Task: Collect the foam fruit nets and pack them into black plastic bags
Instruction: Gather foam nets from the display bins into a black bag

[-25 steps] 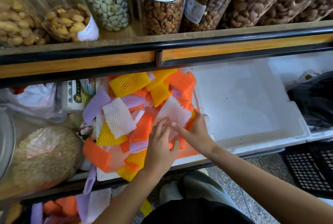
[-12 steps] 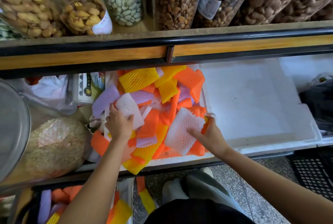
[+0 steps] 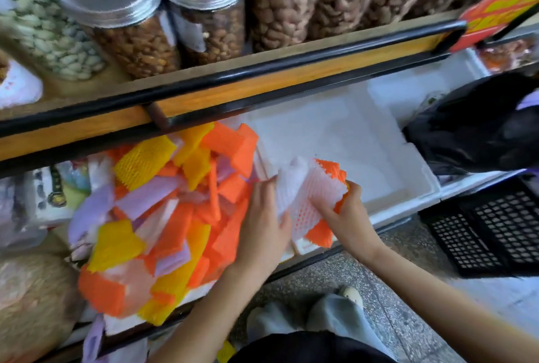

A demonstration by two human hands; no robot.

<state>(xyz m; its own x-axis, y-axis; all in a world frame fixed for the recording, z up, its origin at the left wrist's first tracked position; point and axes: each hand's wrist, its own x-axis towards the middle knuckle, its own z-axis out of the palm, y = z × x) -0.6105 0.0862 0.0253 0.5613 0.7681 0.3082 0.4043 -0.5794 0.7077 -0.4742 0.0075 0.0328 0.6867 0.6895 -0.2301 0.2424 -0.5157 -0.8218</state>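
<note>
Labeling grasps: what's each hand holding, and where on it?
Both hold one small stack of foam nets, white over orange: left hand grips its left edge, right hand grips the right end.

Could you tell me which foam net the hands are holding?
The white mesh net, held by the left hand and right hand atop orange ones; the rest lie loose in the pile.

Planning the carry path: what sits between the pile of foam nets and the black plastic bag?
Head view: a white foam box, visible floor bare, lies between pile and bag; the held bunch of nets sits over its left edge.
</note>
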